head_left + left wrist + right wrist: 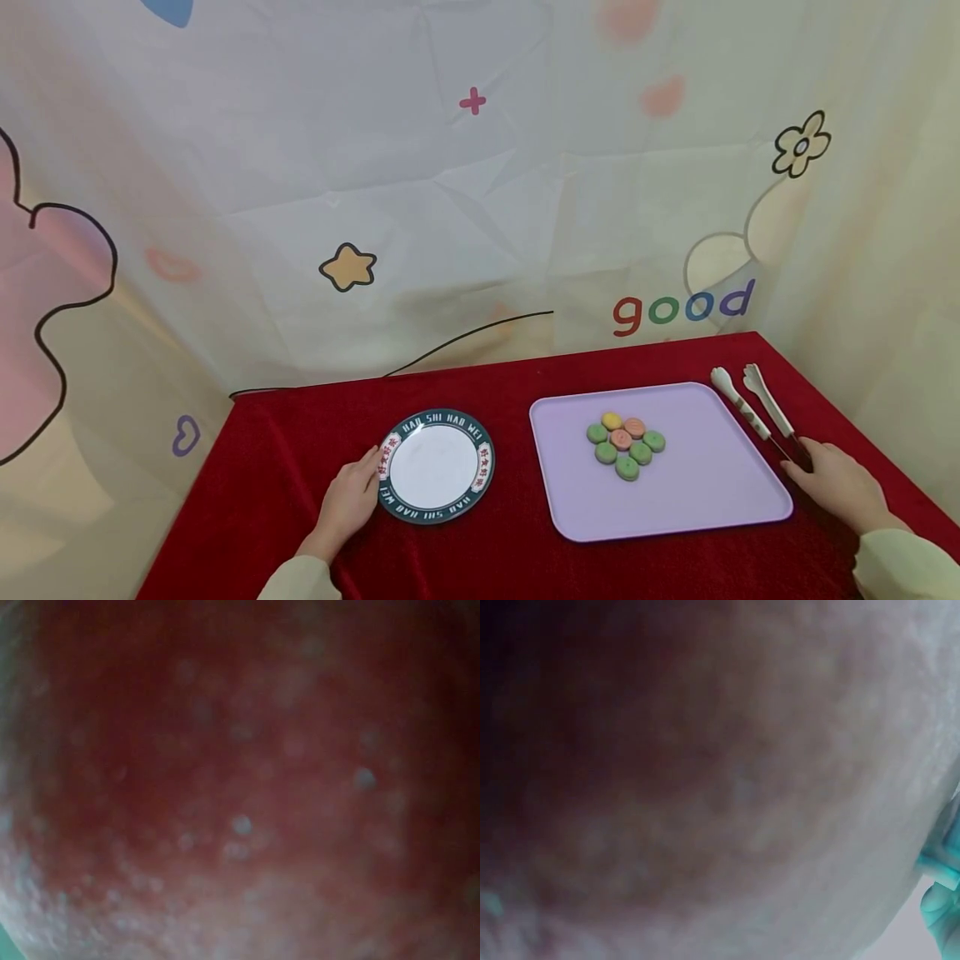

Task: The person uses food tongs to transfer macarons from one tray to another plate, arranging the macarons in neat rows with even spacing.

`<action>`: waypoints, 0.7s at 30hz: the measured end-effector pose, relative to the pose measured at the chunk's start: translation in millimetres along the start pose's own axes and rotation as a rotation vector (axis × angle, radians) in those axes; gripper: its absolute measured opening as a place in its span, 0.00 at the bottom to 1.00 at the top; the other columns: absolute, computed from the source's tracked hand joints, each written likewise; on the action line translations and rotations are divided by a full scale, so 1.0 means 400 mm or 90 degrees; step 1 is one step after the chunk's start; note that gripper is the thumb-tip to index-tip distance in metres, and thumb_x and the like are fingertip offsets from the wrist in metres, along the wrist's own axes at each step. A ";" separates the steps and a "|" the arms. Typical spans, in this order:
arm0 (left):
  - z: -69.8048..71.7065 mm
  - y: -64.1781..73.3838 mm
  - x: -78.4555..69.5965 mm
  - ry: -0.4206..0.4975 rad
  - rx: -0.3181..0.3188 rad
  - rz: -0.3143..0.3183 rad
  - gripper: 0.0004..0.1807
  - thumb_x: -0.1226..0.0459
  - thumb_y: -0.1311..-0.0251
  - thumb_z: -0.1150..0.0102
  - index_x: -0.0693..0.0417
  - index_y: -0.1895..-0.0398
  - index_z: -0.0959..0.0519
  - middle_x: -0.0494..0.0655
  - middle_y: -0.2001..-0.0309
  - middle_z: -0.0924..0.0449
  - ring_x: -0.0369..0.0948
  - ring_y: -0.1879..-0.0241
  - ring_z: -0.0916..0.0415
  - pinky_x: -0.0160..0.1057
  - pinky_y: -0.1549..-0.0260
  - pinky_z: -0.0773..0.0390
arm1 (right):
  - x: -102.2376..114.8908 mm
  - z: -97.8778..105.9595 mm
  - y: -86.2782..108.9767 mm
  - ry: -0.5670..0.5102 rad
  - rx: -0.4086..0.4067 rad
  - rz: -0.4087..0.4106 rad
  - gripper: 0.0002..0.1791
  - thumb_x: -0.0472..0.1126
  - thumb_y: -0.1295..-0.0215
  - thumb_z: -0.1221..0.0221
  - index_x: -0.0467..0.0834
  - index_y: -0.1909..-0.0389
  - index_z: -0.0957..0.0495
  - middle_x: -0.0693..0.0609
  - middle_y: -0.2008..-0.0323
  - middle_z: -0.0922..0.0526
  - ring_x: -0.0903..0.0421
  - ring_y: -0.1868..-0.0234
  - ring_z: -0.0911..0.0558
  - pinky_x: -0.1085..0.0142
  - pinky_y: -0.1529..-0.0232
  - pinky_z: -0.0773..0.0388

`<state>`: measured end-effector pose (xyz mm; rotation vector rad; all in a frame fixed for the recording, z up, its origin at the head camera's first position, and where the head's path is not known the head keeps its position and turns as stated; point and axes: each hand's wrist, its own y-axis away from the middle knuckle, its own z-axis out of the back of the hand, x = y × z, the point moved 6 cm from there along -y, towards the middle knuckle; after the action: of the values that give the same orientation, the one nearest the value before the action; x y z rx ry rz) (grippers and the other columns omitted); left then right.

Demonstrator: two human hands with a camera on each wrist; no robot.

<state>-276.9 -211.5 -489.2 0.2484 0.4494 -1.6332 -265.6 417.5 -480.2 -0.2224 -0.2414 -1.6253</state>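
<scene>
In the head view my left hand (350, 500) rests at the left rim of a round plate (482, 468), its fingertips on the edge. The plate has a white middle and a dark green lettered border. On the right, my right hand (836, 483) grips the near end of a pair of tongs (772, 404), whose two arms stand spread apart and have white paw-shaped tips pointing away from me. Beside the tongs lies a lilac tray (712, 487) with several small round macarons (627, 468) in green, pink and yellow. Both wrist views are blurred and show only close reddish surfaces.
A red cloth (517, 558) covers the table. Behind it hangs a pale printed curtain (450, 217), which also runs along the left and right sides. A strip of red cloth separates the plate from the tray.
</scene>
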 end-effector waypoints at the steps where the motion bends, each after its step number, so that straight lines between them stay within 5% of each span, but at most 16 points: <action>1: 0.000 0.000 0.000 0.000 -0.001 -0.001 0.21 0.65 0.39 0.55 0.58 0.42 0.33 0.56 0.40 0.34 0.54 0.44 0.35 0.52 0.46 0.34 | -0.001 0.000 -0.001 0.001 0.005 -0.002 0.29 0.46 0.49 0.42 0.25 0.57 0.34 0.37 0.72 0.26 0.50 0.74 0.29 0.56 0.77 0.28; 15: 0.004 0.001 -0.007 0.006 -0.004 -0.002 0.21 0.65 0.39 0.55 0.58 0.42 0.33 0.56 0.41 0.34 0.54 0.44 0.35 0.52 0.46 0.35 | -0.009 -0.001 -0.009 -0.017 0.026 -0.016 0.29 0.46 0.48 0.44 0.24 0.56 0.35 0.35 0.70 0.25 0.50 0.73 0.28 0.58 0.78 0.29; 21: 0.004 0.002 -0.006 0.003 -0.002 0.002 0.21 0.65 0.39 0.55 0.59 0.42 0.33 0.57 0.41 0.34 0.55 0.44 0.35 0.52 0.46 0.35 | -0.005 0.009 -0.008 -0.017 -0.022 0.000 0.25 0.42 0.47 0.46 0.24 0.58 0.34 0.36 0.72 0.26 0.51 0.75 0.29 0.60 0.80 0.30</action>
<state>-275.7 -210.3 -486.9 0.2513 0.4546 -1.6284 -268.8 420.8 -477.3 -0.2715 -0.2342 -1.6284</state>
